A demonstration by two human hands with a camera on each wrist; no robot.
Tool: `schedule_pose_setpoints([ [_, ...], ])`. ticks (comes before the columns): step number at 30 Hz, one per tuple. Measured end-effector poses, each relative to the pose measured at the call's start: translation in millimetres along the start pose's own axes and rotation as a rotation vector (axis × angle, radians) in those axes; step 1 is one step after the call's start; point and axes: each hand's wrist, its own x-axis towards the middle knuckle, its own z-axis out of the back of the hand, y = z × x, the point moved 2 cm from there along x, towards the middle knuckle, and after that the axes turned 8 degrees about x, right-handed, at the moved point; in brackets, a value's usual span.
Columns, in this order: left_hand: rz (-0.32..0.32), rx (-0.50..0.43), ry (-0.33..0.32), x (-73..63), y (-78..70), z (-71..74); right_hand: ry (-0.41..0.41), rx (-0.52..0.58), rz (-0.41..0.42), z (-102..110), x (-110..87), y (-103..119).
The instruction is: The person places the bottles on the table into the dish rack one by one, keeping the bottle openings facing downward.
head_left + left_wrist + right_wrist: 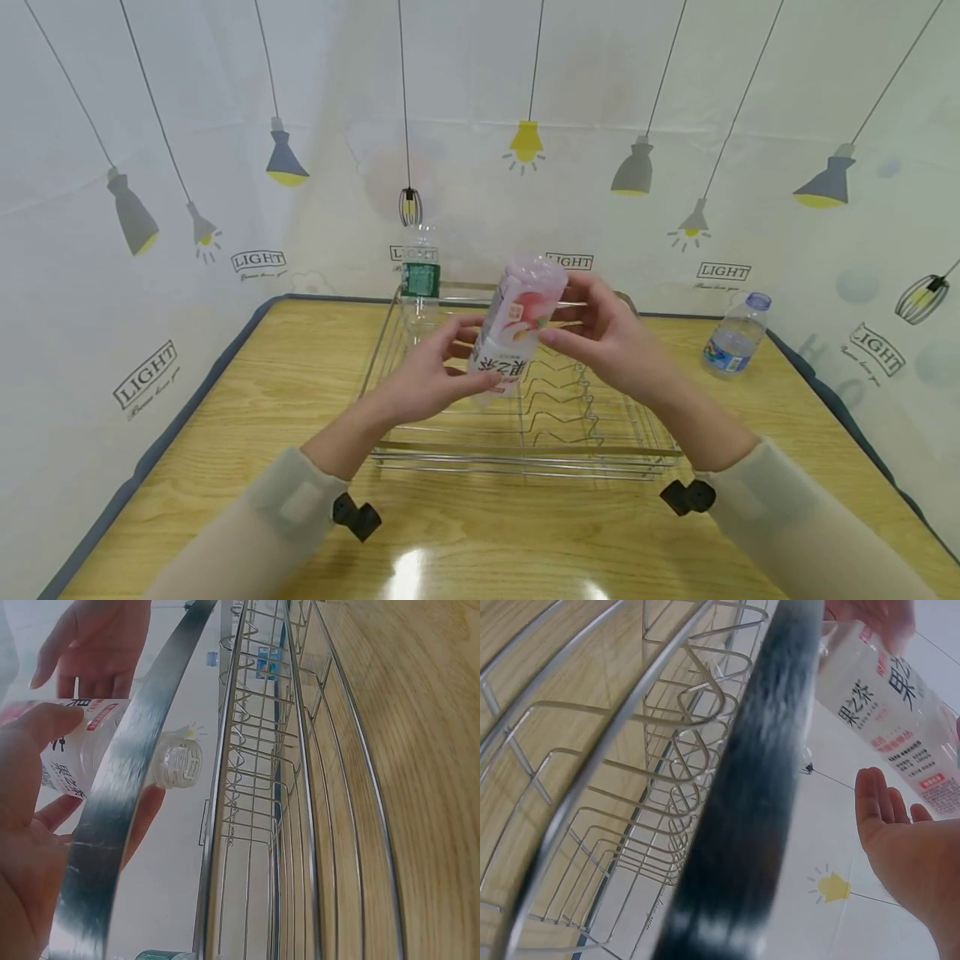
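A clear plastic tea bottle point(517, 312) with a pink-and-white peach label is held neck down and tilted above a wire dish rack. My left hand point(431, 375) grips it near the neck end, thumb across the label. Around the base end, my right hand point(611, 337) has its thumb close to the label and its fingers loosely spread; the right wrist view shows a gap between those fingers and the bottle point(900, 712). The left wrist view shows the bottle's clear neck point(180, 763) without a cap. A green-labelled clear bottle point(421, 281) stands at the rack's back left.
The metal dish rack point(525, 451) stands on a wooden table point(247, 400), with wavy wire dividers on its right half. To its right is a small bottle point(731, 337) with a blue label and a purplish cap. Printed cloth point(480, 83) surrounds the table.
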Motion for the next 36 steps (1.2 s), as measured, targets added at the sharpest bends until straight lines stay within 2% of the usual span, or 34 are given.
schedule_pose_setpoints([
  [6, -0.002, -0.028, 0.01, -0.6, 0.1, -0.6, 0.016, -0.005, -0.041, -8, 2.7, -9],
  [15, -0.023, -0.005, 0.007, -1.2, -2.7, -1.0, 0.02, 0.016, -0.028, -17, 6.3, -10],
  [27, 0.008, -0.004, 0.032, -3.2, 0.4, 0.5, 0.011, -0.024, 0.003, -22, 9.0, -10],
  [31, 0.006, 0.031, -0.002, -11.0, 6.4, 8.0, -0.016, -0.041, 0.023, -20, 11.3, -6],
  [36, 0.008, 0.09, -0.056, -29.4, 18.6, 24.4, -0.053, -0.042, 0.009, -12, 16.1, 0],
])
